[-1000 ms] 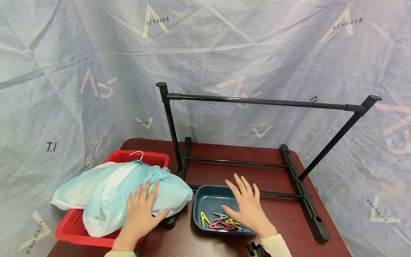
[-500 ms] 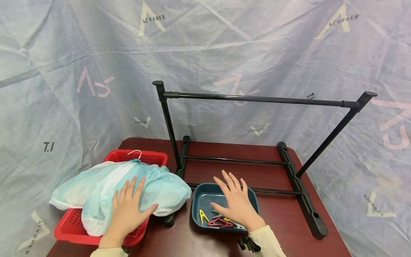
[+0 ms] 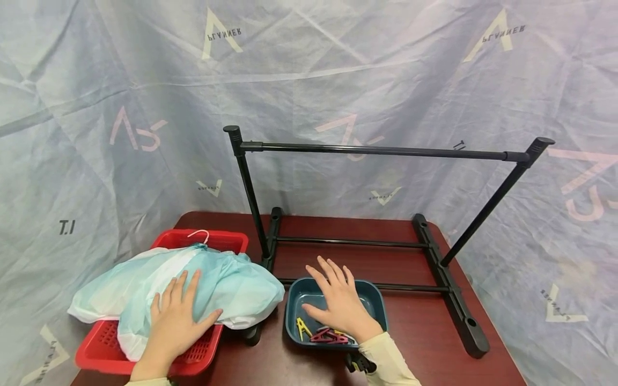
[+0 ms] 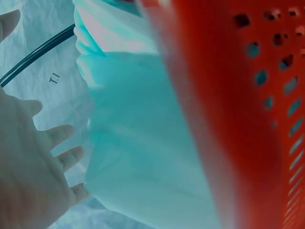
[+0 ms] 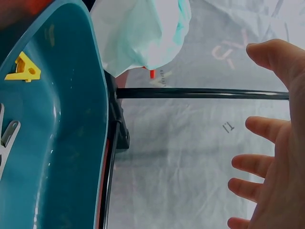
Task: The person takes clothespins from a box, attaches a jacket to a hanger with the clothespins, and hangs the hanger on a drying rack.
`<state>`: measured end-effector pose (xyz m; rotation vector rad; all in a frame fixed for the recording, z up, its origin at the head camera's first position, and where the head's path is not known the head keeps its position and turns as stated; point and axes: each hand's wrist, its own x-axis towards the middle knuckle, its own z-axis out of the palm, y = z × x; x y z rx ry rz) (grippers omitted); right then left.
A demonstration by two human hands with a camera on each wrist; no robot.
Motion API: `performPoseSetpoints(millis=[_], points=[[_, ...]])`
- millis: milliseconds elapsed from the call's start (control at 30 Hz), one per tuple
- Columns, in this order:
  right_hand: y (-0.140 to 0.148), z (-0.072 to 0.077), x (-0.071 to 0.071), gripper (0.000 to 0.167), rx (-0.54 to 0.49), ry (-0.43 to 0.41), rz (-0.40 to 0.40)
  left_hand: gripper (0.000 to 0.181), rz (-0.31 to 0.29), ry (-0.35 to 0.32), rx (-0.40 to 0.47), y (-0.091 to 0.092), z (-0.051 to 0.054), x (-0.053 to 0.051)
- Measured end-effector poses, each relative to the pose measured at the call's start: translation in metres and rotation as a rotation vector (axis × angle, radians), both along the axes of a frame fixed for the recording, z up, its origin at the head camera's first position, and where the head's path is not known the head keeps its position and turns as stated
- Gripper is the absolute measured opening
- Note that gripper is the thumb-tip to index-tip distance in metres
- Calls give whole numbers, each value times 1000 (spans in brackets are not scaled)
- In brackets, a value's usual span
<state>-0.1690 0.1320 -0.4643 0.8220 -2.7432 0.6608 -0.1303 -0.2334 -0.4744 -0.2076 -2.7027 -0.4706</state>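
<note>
In the head view my left hand (image 3: 175, 324) hovers over a pale blue and white garment (image 3: 159, 281), fingers spread. The left wrist view shows a gap between those fingers (image 4: 59, 136) and the cloth. The garment lies heaped across a red plastic basket (image 3: 103, 348), with a white hanger hook (image 3: 206, 235) sticking out at its far edge. My right hand (image 3: 340, 303), also spread and holding nothing, hangs above a dark blue tray (image 3: 383, 311). Inside the tray lie several clothespins: a yellow clothespin (image 3: 302, 327), red ones (image 3: 328, 336) and grey ones, partly hidden by the hand in the head view.
A black rack stands behind the tray, its top bar (image 3: 376, 150) spanning two posts. Its right foot (image 3: 454, 295) reaches toward the front of the dark red table (image 3: 391, 364). A printed grey sheet (image 3: 289, 80) hangs behind and at both sides.
Both hands have drifted left across the head view, the left one farther over the garment and the right one over the tray. The view itself has also shifted slightly. Nothing was taken hold of.
</note>
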Motion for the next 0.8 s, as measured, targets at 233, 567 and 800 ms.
performPoseSetpoints(millis=[233,567,800], points=[[-10,2,-3,78,-15,53,37,107,13,31,-11,-6,7,-4],[-25,6,-9,81,15,65,75,119,38,84,-14,-20,13,-7],[-36,5,-14,81,32,69,90,121,70,26,-2,-34,18,-4]])
